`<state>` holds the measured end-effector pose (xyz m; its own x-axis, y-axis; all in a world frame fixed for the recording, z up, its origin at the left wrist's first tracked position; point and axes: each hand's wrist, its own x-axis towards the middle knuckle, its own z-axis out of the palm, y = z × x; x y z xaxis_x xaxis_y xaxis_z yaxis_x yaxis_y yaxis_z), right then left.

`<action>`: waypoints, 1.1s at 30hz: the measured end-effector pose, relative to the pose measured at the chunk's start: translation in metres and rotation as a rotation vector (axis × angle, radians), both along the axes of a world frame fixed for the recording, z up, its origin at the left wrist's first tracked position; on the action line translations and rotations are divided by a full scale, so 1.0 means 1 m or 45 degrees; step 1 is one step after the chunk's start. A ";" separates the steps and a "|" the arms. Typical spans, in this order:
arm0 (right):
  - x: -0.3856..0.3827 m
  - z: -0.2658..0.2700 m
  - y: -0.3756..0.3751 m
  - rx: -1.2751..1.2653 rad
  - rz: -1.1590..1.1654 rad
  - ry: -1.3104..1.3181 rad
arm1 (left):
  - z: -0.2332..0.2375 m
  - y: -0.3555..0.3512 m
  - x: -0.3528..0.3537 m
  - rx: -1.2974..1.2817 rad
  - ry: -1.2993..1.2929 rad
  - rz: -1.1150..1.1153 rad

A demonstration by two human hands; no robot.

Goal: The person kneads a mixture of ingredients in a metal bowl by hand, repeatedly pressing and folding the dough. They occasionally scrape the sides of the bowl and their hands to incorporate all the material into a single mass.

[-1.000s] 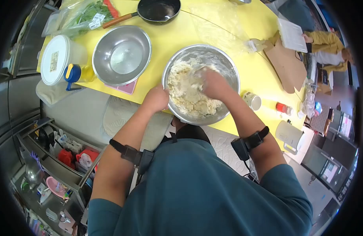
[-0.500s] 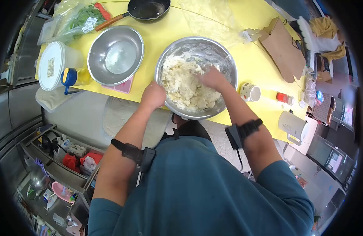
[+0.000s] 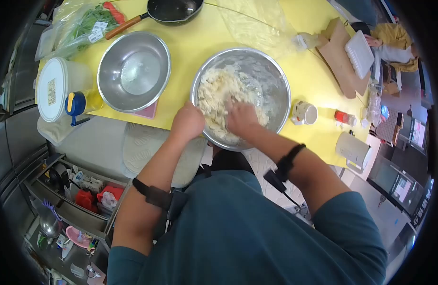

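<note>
A large steel mixing bowl (image 3: 276,124) stands at the table's front edge, with shaggy, pale dough (image 3: 219,95) heaped along its left side. My left hand (image 3: 189,121) is closed round the bowl's left rim. Inside the bowl, my right hand (image 3: 242,117) presses into the dough, its fingers bent and their tips partly hidden in it. Floury smears coat the bare inner wall on the right.
Left of the bowl are a second steel bowl (image 3: 104,88), an oil jug (image 3: 93,97) and a white-lidded tub (image 3: 50,102). A frying pan (image 3: 174,10) lies behind. Rightward are a mug (image 3: 304,114), a small red-labelled jar (image 3: 342,117) and another person's hand (image 3: 372,41) at a white tray (image 3: 359,54).
My right hand has swung left and toward me, and the dough has shifted to the bowl's left side. At the far right, another person's white tray now shows over the brown paper bag.
</note>
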<state>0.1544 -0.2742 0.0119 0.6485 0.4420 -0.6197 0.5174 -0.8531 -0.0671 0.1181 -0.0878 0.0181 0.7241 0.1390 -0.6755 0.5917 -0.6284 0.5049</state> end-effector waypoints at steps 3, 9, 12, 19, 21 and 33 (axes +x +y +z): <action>0.012 -0.052 -0.019 0.175 0.016 -0.055 | -0.011 0.007 -0.005 -0.049 -0.067 -0.074; 0.074 0.074 -0.024 0.340 0.139 0.171 | -0.014 0.016 -0.005 0.085 -0.179 -0.604; 0.118 0.011 -0.038 0.477 -0.203 -0.037 | -0.018 0.016 -0.002 0.088 -0.218 -0.695; 0.120 -0.010 0.024 0.608 -0.739 0.354 | 0.001 0.005 0.002 0.154 -0.094 -0.470; 0.121 -0.028 0.027 0.519 -0.677 0.359 | -0.008 0.001 0.000 0.254 -0.108 -0.469; 0.023 0.067 -0.036 0.240 0.297 0.076 | 0.011 -0.015 0.011 0.101 -0.016 -0.178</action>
